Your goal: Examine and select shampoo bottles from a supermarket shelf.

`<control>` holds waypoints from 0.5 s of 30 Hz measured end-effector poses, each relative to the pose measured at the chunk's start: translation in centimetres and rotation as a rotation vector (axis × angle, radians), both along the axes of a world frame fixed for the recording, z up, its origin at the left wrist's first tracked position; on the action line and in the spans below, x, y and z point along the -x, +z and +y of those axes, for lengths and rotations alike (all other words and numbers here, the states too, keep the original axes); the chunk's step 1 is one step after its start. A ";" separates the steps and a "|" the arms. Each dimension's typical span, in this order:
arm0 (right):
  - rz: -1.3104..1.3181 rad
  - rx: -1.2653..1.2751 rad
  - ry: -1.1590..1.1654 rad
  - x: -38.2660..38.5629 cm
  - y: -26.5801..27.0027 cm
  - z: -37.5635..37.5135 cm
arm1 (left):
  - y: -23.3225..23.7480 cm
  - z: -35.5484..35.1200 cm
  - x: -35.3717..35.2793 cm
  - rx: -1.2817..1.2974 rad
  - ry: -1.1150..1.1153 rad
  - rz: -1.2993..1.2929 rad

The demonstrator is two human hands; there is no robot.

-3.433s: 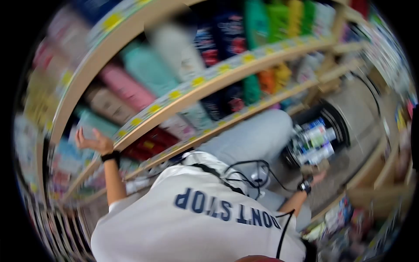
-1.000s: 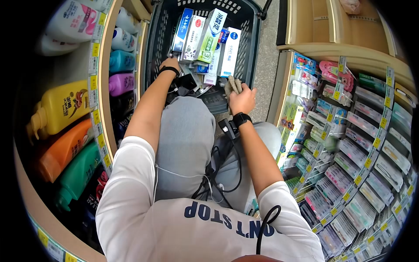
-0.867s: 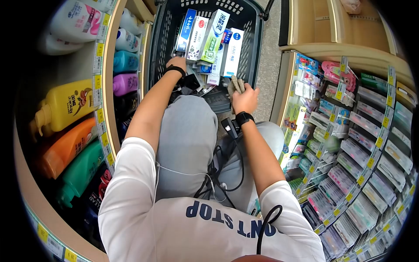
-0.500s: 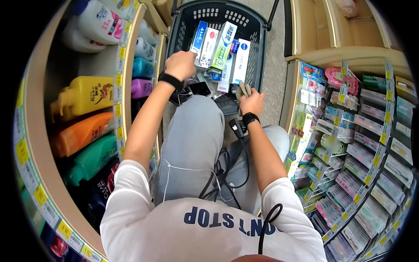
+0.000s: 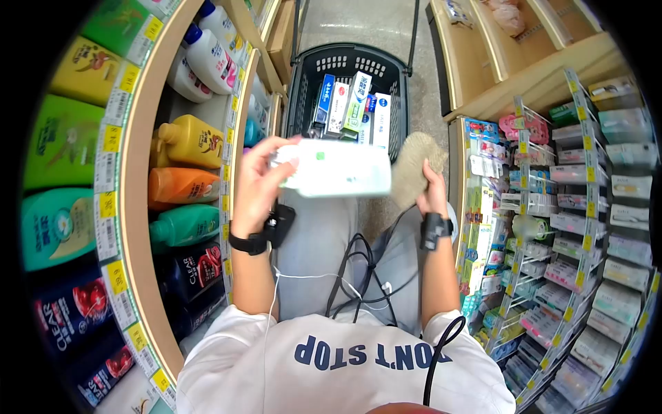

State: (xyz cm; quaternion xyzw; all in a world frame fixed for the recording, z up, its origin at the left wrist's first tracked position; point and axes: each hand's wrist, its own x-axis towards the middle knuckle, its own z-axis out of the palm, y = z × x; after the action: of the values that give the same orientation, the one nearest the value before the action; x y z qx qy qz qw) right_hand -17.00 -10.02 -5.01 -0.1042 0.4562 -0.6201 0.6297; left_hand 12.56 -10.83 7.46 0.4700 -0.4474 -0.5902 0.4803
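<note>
A pale white-green bottle (image 5: 345,169), blurred by motion, lies sideways in my left hand (image 5: 261,178), whose fingers pinch its left end. It hangs above my knees, in front of the basket. On the right, my right hand (image 5: 433,190) grips a beige-grey cloth (image 5: 416,169) that stands up from my fingers. Beyond both hands is a dark basket (image 5: 353,50) with boxes inside: a blue-and-white one (image 5: 324,99), a green-and-white one (image 5: 356,103) and a white one (image 5: 381,121).
Shelves on the left hold yellow (image 5: 196,141), orange (image 5: 185,186) and green bottles (image 5: 186,225). Racks of small hanging packages (image 5: 571,183) stand close on the right. Wooden shelving (image 5: 483,48) is at the back right. Black cables (image 5: 358,276) lie across my lap.
My left hand has left the basket and now holds the pale bottle. My right hand has raised the cloth away from the basket. The view has shifted, with the basket smaller.
</note>
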 end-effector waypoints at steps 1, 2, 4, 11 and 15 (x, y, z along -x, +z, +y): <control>-0.168 -0.056 0.093 0.5 2.0 2.0 | 0.0 0.8 0.6 -0.060 -0.087 0.018; -0.193 0.034 0.244 1.6 0.9 4.0 | -0.1 1.6 1.6 -0.075 -0.159 0.041; -0.174 0.002 0.282 0.1 2.7 6.9 | -0.9 3.2 3.6 -0.075 -0.293 0.082; -0.434 -0.002 0.223 -1.5 3.6 14.5 | -2.7 5.8 5.0 -0.276 -0.415 0.045; -0.528 0.021 0.231 -2.3 4.9 16.2 | -4.4 6.6 6.8 -0.220 -0.252 0.144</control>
State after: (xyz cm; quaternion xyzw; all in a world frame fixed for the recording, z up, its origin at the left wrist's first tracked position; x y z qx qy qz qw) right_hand -14.67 6.19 -0.06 0.0032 0.2553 -0.5547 0.7919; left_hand 5.71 -4.26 3.02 0.4164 -0.4001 -0.7231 0.3789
